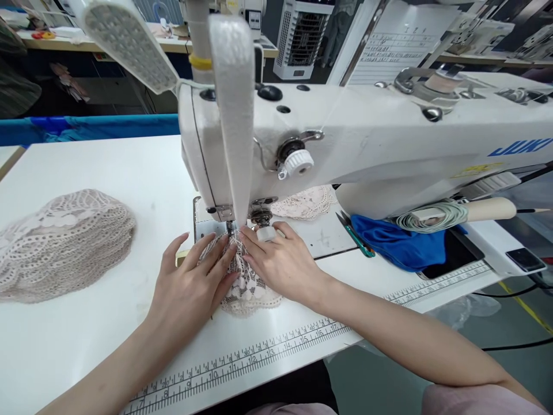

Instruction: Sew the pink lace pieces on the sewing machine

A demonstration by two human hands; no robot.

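Note:
A small piece of pale pink lace (248, 294) lies on the white table under the needle of a white sewing machine (367, 144). My left hand (190, 288) rests flat on the lace's left side, fingers stretched toward the presser foot (233, 222). On the right side of the lace my right hand (280, 262) presses down, its fingers spread and pointing at the needle. A white elastic band (235, 115) hangs down the front of the machine to the foot.
A stack of pink lace pieces (60, 245) sits at the left of the table. Behind the needle lies another lace piece (306, 202). Scissors (356, 236), blue cloth (401, 242) and a phone (525, 259) lie to the right. A ruler strip (259, 354) runs along the table's front edge.

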